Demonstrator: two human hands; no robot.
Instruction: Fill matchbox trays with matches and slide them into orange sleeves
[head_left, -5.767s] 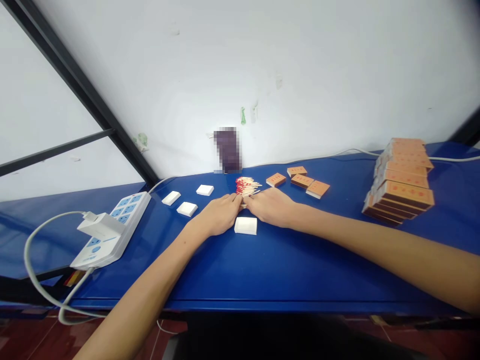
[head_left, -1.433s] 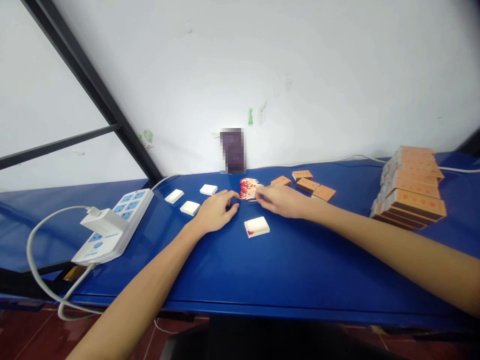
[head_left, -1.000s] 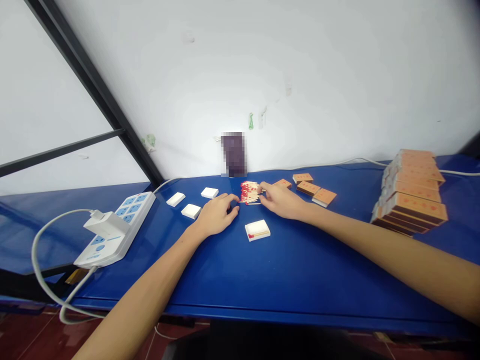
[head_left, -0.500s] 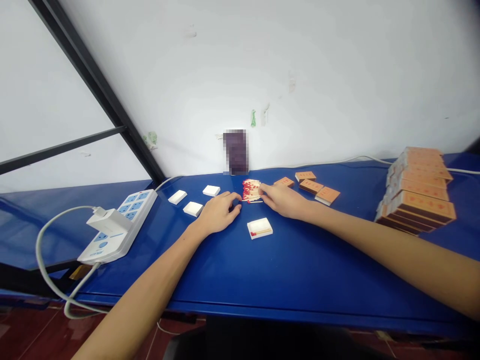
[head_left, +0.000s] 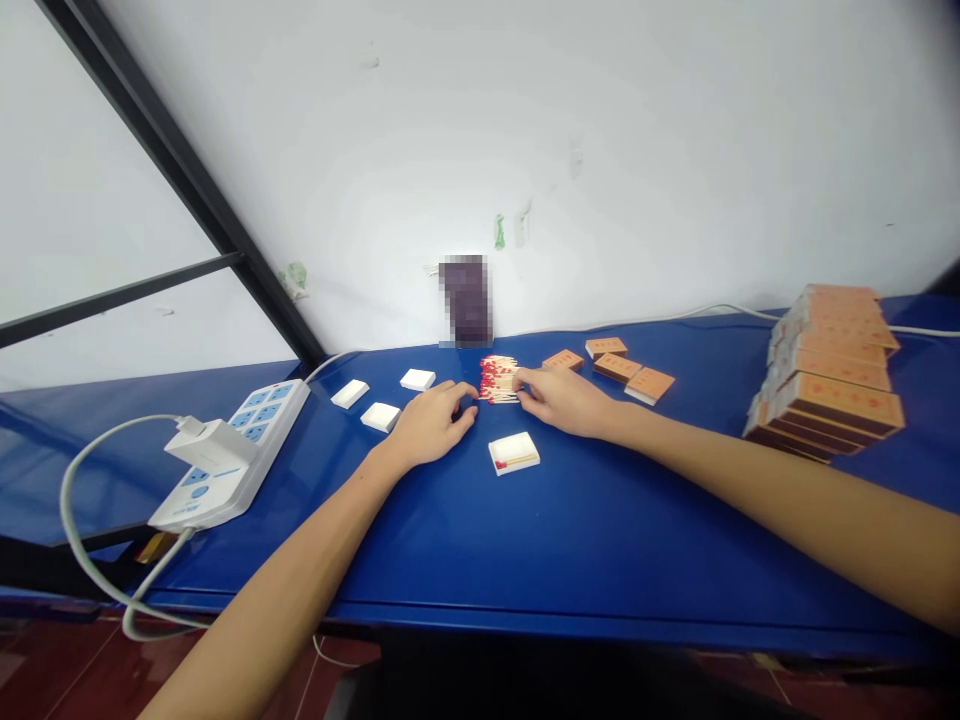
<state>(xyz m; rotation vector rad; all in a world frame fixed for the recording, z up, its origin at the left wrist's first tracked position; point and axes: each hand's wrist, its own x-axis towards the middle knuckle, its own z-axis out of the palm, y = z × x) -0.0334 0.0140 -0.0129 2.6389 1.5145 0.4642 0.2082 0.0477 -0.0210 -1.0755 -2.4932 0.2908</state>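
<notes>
A pile of red-headed matches (head_left: 495,380) lies on the blue table (head_left: 570,540) between my hands. My left hand (head_left: 431,425) rests palm down at the red-headed side, index finger and thumb apart, with nothing in it. On the other side, my right hand (head_left: 559,400) has thumb and forefinger closed around the plain ends of some matches; how many is hidden. Just in front of the pile sits an open white matchbox tray (head_left: 517,445) with a few matches along its near edge. White trays (head_left: 349,393) (head_left: 418,379) (head_left: 380,416) stand beyond my left hand.
Orange matchbox sleeves (head_left: 617,367) lie past my right hand. A tall stack of matchboxes (head_left: 840,385) stands at the right. On the left are a power strip (head_left: 240,450) with a charger (head_left: 214,445) and cable. A blurred dark purple object (head_left: 469,300) leans against the wall.
The view has shifted slightly. More matches seem to lie in the near tray than before. Both hands remain beside the match pile, with the right fingers slightly lower at the match ends.
</notes>
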